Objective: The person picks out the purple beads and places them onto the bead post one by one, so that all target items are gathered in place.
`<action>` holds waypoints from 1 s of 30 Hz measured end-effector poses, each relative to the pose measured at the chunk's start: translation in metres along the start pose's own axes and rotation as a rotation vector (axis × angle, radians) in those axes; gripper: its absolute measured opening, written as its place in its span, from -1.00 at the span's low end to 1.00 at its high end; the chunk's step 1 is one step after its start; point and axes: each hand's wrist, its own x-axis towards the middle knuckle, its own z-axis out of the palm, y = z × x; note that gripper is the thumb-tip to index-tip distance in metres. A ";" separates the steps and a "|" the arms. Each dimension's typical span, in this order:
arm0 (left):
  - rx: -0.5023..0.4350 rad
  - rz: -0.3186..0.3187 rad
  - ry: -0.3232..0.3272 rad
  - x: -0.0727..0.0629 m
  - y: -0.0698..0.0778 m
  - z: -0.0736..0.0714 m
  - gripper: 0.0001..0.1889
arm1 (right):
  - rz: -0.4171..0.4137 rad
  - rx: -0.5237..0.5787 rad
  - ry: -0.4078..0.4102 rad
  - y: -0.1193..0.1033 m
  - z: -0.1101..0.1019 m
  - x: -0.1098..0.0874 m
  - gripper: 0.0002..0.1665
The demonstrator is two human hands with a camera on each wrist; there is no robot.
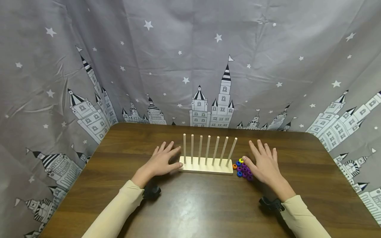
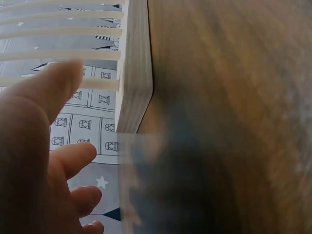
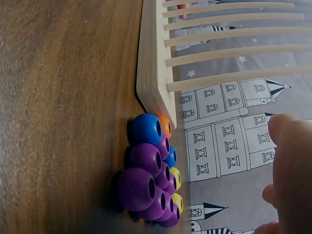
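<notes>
A pale wooden pegboard [image 1: 206,169] with several upright bare pegs stands mid-table; its end also shows in the left wrist view. My left hand [image 1: 163,161] is spread beside its left end, the thumb close to the base; whether it touches I cannot tell. Against the board's right end lies a cluster of beads, with several purple beads [image 3: 136,189], blue beads [image 3: 145,129], an orange bead [image 1: 234,166] and yellow ones [image 1: 241,160]. To the right of the beads, my right hand [image 1: 263,162] has its fingers extended and holds nothing; its thumb is near the cluster.
The brown wooden table [image 1: 190,205] has rounded far corners. Behind it and along both sides hangs a grey curtain [image 1: 166,59] printed with castles and stars. Black bands with cameras [image 1: 152,191] sit on both wrists.
</notes>
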 end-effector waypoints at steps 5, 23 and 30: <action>-0.038 0.016 0.013 0.001 -0.001 0.006 -0.11 | -0.002 -0.003 0.004 0.001 0.000 0.000 -0.10; -0.170 0.084 0.092 0.014 -0.001 0.031 -0.15 | 0.003 0.012 0.015 0.004 0.001 -0.002 -0.14; -0.170 0.087 0.087 0.019 -0.002 0.037 -0.14 | -0.001 0.021 0.037 0.006 0.003 -0.003 -0.16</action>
